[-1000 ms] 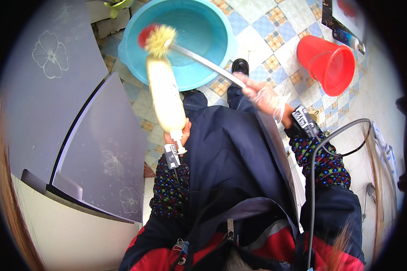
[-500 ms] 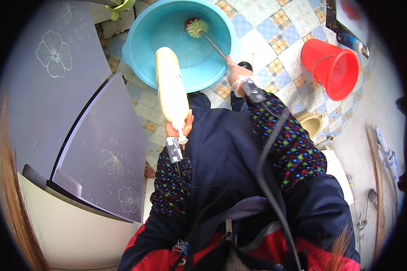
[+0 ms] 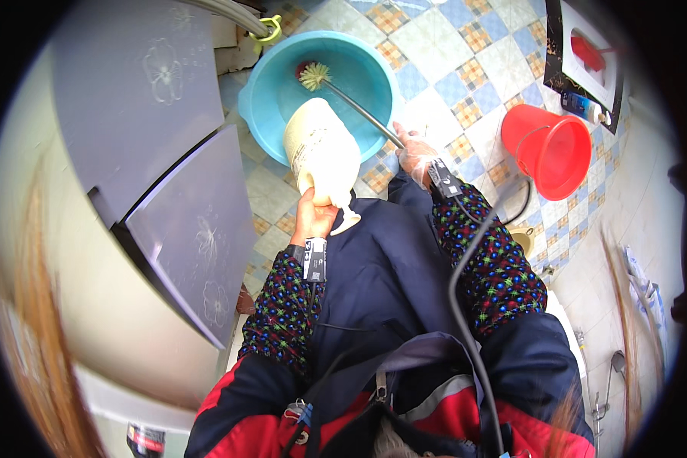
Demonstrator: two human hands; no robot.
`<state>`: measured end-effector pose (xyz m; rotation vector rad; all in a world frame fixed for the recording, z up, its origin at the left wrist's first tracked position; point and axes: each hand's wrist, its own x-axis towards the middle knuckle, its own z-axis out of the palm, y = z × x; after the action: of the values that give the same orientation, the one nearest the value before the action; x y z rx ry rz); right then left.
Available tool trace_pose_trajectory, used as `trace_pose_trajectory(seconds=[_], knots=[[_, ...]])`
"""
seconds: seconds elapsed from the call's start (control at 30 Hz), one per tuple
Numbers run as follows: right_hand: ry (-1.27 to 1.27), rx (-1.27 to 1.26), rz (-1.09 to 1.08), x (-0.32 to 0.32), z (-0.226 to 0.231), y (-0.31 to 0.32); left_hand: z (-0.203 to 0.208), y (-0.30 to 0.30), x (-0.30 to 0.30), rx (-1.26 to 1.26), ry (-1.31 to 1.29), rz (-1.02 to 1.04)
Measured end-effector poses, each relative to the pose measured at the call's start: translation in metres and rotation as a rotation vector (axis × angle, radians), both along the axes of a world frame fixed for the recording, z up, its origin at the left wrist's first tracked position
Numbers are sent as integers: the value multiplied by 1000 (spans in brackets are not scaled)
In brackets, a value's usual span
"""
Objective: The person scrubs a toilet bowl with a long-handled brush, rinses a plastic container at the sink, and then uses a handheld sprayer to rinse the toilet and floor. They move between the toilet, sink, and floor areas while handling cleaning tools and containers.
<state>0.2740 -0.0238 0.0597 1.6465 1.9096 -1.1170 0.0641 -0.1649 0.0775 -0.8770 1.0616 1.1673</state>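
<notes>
My left hand [image 3: 313,221] is closed round the neck end of a large cream pump bottle [image 3: 324,145]. The bottle lies tilted, its base pointing away over the near rim of a light-blue basin [image 3: 386,84], while its pump nozzle hangs towards me. In a clear thin glove, my right hand [image 3: 417,156] grips the end of a long-handled brush [image 3: 362,111]. The brush's pale bristle head, with something red behind it, is inside the basin. Whether the bristles touch the basin's bottom I cannot tell.
On the right a red bucket [image 3: 542,145] leans over on the tiled floor [image 3: 435,46]. Beyond it are a blue bottle [image 3: 584,108] and a black-edged panel [image 3: 555,46]. A grey refrigerator [image 3: 198,214] stands at the left; a hose [image 3: 240,14] runs at the far left.
The bottle has turned in my left hand, its broad face and lettering now showing. The brush head sits slightly lower in the basin. My view has shifted, moving the refrigerator and basin rightward.
</notes>
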Motion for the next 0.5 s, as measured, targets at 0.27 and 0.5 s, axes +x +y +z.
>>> trace_pose_trajectory(seconds=[0.27, 0.5], knots=[[111, 51, -121, 43, 14, 16, 65, 56, -14, 151, 16, -176], [466, 28, -434, 67, 56, 50, 199, 89, -44, 400, -35, -429]])
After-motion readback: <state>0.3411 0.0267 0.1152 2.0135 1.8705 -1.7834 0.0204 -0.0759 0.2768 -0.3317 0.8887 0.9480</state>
